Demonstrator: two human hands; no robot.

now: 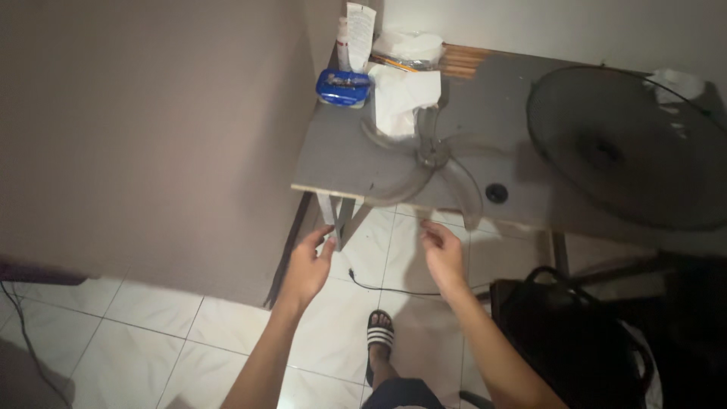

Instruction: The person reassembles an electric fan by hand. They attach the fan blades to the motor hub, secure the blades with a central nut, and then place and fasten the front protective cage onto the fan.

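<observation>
Head cam: both hands' fingers loosely open, empty, just below clear fan blade on table edge.

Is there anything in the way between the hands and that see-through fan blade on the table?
Nothing visible blocks them. The left hand and right hand hang empty in front of the table, just below its front edge. The clear fan blade lies flat near that edge, with open air between.

Fan blade lies on table, fan guard to its right.
</observation>
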